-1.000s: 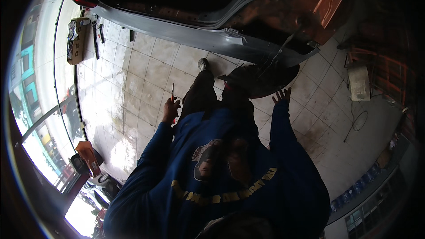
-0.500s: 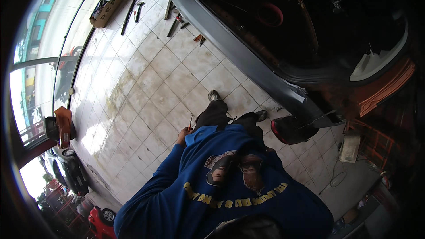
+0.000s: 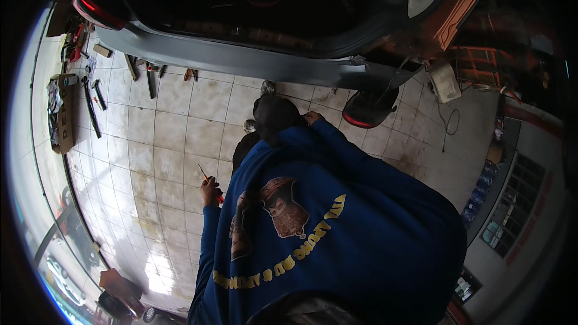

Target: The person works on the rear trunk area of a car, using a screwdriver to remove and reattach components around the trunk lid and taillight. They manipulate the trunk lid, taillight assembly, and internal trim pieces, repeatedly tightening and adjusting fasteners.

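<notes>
My left hand [image 3: 210, 192] is closed around a screwdriver [image 3: 205, 176] with an orange-red handle, its thin shaft sticking out past the fingers over the tiled floor. My right hand [image 3: 312, 118] is beside my dark trouser leg, close to the knee; its fingers are too small and dark to read. In front of me runs the grey rear bumper [image 3: 241, 63] of a car with its back open. A detached-looking tail light [image 3: 369, 108], dark with a red edge, sits under the bumper's right end.
Along the left lie a hammer [image 3: 99, 94], a long dark bar [image 3: 92, 111], and other loose tools near the bumper. A cardboard box [image 3: 64, 114] of odds and ends stands by the glass front. An orange metal frame [image 3: 481, 66] is at the right.
My body and view have turned rightward, so the bumper now lies across the front. My left hand still holds the screwdriver, farther out from my leg. My right hand has come into view.
</notes>
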{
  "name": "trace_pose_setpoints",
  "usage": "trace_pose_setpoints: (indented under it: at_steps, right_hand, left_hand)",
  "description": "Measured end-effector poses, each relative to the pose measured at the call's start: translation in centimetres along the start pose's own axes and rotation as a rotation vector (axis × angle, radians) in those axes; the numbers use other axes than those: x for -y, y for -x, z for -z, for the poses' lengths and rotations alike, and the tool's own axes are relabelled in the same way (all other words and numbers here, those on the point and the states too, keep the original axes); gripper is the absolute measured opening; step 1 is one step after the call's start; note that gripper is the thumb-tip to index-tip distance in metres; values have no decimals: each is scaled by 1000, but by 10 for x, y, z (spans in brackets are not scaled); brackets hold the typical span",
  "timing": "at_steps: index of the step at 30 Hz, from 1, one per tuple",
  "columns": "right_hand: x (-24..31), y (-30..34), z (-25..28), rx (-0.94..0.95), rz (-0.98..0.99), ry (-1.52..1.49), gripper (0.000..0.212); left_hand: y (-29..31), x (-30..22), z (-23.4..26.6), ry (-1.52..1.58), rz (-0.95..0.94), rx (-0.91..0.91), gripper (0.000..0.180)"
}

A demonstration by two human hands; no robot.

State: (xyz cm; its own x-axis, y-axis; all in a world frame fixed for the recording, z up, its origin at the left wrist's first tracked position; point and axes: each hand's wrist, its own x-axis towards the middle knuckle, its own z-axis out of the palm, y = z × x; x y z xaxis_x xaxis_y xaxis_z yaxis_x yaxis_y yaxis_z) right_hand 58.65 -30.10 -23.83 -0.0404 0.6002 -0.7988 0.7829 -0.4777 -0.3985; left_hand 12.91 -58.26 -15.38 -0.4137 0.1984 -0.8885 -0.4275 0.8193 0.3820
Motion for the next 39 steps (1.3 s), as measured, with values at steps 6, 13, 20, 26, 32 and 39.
trace_pose_setpoints:
  at_steps: [6,13,20,26,32,39]
  right_hand:
    - [40,-11,2,80,-78,-164,57]
    - [44,-49,24,64,-35,-331,47]
    - [124,-17,60,74,-158,-476,40]
    - [129,17,43,-67,-246,-616,41]
    - [95,76,-9,-78,-723,-1232,40]
    - [128,87,-73,-331,-402,-506,34]
  left_hand:
    - [-20,-65,-17,-74,-45,57,28]
    - [-12,-221,-87,-280,-290,115,46]
    - [-43,-501,-266,-488,-861,120,31]
    - [-237,-619,-390,-1089,-817,-89,34]
    - [-331,-633,-427,-1050,-1107,14,33]
    - [-187,-590,-530,-1598,-1304,513,32]
